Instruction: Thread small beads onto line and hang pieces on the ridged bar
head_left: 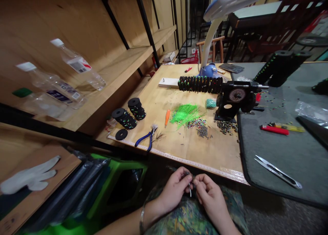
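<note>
The wooden surface (pixel 194 153) carries black foam spools (pixel 126 118), blue-handled pliers (pixel 145 142), an orange-handled tool (pixel 167 117), a bright green filament bundle (pixel 184 113), loose beads (pixel 196 123) and a black winding reel (pixel 232 98); a gray mat (pixel 269 153) and thread snips (pixel 278 171) lie right of it. Below the surface's near edge, over patterned cloth (pixel 194 221), the left hand (pixel 174 194) and right hand (pixel 208 197) are close together, fingertips pinching a small dark piece (pixel 188 174) with a pale end hanging down, too small to identify.
</note>
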### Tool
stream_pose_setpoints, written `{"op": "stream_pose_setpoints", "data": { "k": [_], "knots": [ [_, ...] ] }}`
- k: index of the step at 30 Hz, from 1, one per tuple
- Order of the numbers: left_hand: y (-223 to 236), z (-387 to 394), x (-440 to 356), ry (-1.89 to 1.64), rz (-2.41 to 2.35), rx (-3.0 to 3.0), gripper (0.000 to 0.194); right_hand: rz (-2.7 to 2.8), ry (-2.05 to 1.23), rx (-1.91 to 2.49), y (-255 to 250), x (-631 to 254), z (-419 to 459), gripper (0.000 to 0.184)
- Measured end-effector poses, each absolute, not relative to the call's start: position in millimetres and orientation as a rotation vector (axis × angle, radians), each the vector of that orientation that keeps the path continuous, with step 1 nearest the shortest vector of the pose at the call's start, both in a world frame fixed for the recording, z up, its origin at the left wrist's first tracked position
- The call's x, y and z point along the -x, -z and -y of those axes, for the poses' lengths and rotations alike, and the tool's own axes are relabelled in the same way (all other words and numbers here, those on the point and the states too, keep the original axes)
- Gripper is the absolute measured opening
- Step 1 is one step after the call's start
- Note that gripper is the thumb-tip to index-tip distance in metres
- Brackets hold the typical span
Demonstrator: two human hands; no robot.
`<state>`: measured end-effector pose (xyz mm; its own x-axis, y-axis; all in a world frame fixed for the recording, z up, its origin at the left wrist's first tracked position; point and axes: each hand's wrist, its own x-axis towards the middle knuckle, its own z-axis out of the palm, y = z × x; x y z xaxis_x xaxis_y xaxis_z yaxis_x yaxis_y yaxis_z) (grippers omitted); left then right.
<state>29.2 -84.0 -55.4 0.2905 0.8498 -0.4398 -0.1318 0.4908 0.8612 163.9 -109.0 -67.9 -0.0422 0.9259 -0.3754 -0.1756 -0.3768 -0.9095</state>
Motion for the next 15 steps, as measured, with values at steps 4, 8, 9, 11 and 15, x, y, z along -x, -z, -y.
{"op": "stream_pose_setpoints", "data": {
  "k": [4, 8, 9, 11, 15],
  "knots": [
    [47.1, 83.3, -29.6, -0.740, -1.088, -0.947, 0.039, 0.787, -1.503, 1.345, 62.3, -167.2, 105.9, 0.047],
    [48.0, 85.9, -30.1, -0.762, -1.103, -1.001, 0.036, 0.747, -1.446, 1.370, 55.2, -169.1, 102.4, 0.048],
    [48.9, 86.7, -30.0, -0.767, -1.106, -1.011, 0.035, 0.755, -1.452, 1.371, 54.0, -168.9, 101.8, 0.049],
    [50.2, 87.7, -30.1, -0.776, -1.112, -1.029, 0.033, 0.763, -1.466, 1.371, 52.7, -168.3, 101.0, 0.050],
    [49.3, 86.7, -31.2, -0.768, -1.114, -1.029, 0.032, 0.732, -1.460, 1.374, 54.1, -167.4, 100.1, 0.052]
  ]
}}
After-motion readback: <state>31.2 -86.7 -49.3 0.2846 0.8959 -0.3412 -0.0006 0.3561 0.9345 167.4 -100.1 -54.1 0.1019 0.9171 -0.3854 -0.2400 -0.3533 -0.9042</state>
